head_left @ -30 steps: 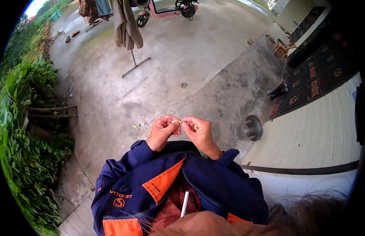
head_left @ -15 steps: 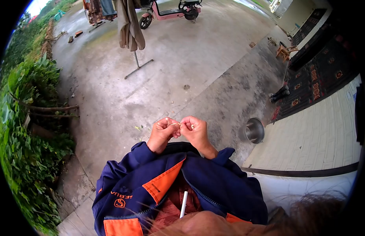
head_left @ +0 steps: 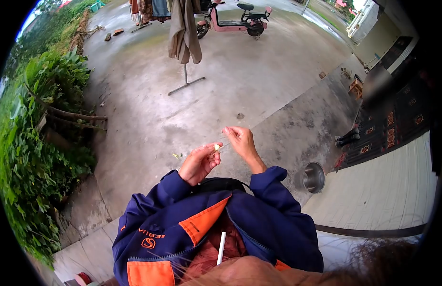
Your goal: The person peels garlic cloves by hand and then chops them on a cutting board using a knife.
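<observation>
My left hand [head_left: 201, 163] is closed around a small pale yellow-white piece [head_left: 216, 148], which shows between the thumb and fingertips; its kind is too small to tell. Up and to the right of it, my right hand [head_left: 242, 143] has thumb and forefinger pinched together. What sits in that pinch, if anything, is too small to name. A thin pale line seems to run between the two hands. Both hands are in front of my dark blue jacket [head_left: 154, 209] with orange patches, above the concrete floor.
A metal pot [head_left: 313, 178] stands on the right by the pale wall. Ahead is a clothes rack with a brown garment [head_left: 184, 35], and behind it a pink scooter [head_left: 233, 24]. Leafy plants [head_left: 54, 157] line the left. Dark boots [head_left: 348, 137] lie near the patterned curtain.
My hands were together at the fingertips. The right has since moved up and away from the left, and the pale piece now shows more clearly in my left hand. The view has shifted slightly.
</observation>
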Available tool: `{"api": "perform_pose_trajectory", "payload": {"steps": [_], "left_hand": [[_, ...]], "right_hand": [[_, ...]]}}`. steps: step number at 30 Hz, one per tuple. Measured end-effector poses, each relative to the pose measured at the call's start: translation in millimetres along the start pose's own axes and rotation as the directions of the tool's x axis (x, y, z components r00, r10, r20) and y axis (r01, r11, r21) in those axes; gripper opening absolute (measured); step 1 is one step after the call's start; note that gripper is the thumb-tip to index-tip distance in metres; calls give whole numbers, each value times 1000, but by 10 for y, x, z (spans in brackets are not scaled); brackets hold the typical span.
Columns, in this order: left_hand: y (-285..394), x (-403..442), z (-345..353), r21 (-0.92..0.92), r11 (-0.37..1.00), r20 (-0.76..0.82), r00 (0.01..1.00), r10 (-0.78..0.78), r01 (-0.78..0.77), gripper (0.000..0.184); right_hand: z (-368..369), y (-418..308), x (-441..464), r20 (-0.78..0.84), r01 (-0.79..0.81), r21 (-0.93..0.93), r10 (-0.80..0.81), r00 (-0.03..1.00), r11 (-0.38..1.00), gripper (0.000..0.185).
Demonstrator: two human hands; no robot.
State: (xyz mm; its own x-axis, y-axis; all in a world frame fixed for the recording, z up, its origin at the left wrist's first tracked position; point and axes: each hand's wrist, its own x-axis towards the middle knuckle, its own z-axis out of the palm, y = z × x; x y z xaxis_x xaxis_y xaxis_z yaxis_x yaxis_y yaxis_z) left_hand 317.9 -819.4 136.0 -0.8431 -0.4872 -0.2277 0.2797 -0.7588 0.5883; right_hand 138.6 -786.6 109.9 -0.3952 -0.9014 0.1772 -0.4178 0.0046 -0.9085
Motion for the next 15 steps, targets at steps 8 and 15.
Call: {"api": "perform_pose_trajectory", "payload": {"steps": [8, 15], "left_hand": [[-11, 10, -123, 54, 996, -5, 997, 75, -74, 32], [18, 56, -255, -22, 999, 84, 995, 49, -47, 33]], "right_hand": [[154, -414, -290, 243, -151, 439, 44, 969, 886, 22], [37, -366, -416, 26, -233, 599, 272, 962, 766, 14]]}}
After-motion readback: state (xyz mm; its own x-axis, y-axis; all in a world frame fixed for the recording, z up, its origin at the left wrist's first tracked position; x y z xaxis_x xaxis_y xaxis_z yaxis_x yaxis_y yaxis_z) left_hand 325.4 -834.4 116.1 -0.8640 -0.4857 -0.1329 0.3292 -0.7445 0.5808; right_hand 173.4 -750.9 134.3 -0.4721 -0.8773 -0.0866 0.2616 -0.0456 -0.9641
